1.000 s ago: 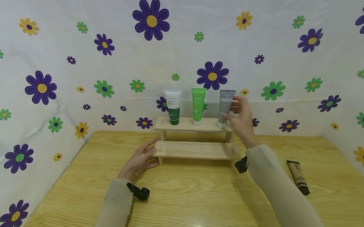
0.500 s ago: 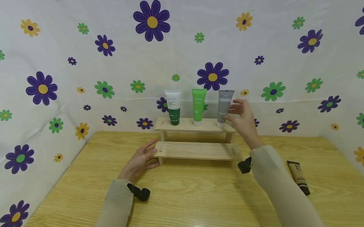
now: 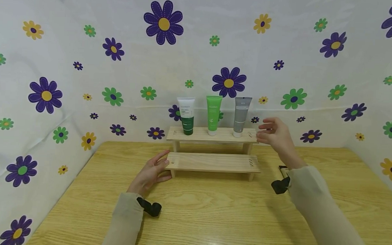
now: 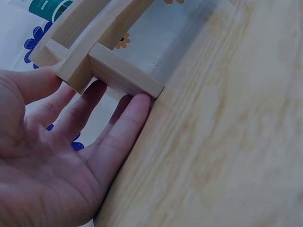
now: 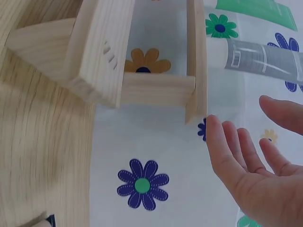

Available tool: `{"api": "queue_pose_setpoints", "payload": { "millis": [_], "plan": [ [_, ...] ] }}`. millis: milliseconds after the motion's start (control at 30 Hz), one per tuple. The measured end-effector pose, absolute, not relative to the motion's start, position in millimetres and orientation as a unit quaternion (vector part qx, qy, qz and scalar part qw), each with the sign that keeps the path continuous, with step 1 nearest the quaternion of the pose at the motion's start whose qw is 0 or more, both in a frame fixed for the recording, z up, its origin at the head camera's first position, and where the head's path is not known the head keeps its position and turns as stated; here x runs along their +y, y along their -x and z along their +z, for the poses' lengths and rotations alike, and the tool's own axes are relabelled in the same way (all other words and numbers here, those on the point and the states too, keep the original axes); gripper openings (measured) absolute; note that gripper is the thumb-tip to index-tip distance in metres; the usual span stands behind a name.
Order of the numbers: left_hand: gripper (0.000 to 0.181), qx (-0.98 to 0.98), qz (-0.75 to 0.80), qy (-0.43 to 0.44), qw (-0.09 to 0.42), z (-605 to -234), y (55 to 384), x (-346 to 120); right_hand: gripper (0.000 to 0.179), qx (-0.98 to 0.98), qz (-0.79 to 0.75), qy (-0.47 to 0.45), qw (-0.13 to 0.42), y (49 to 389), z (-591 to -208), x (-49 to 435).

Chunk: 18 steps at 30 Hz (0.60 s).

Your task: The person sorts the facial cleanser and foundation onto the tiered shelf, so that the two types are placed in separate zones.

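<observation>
Grey tube [image 3: 241, 115] upright on cap, toward right end of upper shelf [image 3: 199, 134]; green tube [image 3: 213, 114] beside it, well apart. Right hand [image 3: 276, 136] off grey tube, fingers parted, holding nothing. Left hand [image 3: 151, 173]: fingers spread, resting against left end of stand [image 3: 214, 162]. Likely hazard: grey tube toppling over nearby front edge; cause, small cap plus brushed fingers or jolted stand. Open room: between tubes, above lower shelf, rightward over tabletop [image 3: 196, 216].
</observation>
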<state>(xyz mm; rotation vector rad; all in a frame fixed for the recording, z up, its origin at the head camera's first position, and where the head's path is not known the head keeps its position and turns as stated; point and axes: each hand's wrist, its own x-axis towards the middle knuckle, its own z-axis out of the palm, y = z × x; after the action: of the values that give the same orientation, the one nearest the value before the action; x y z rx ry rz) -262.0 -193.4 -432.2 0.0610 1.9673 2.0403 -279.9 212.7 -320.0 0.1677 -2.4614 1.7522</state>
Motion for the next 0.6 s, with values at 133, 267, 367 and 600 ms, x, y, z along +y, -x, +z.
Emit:
{"api": "queue_pose_setpoints", "payload": {
  "millis": [133,267,367,600],
  "plan": [
    [0.055,0.684,0.713,-0.016,0.152,-432,262,-193,0.059,-0.807,0.585,-0.051,0.059,275,-322,223],
    [0.055,0.686,0.712,-0.017,0.151,-432,262,-194,0.059,-0.804,0.590,-0.042,0.056,270,-326,234],
    [0.055,0.688,0.709,-0.020,0.152,-432,262,-194,0.059,-0.812,0.580,-0.033,0.053,267,-330,241],
    [0.054,0.683,0.714,-0.014,0.152,-434,263,-193,0.058,-0.824,0.565,-0.031,0.028,258,-336,257]
  ]
}}
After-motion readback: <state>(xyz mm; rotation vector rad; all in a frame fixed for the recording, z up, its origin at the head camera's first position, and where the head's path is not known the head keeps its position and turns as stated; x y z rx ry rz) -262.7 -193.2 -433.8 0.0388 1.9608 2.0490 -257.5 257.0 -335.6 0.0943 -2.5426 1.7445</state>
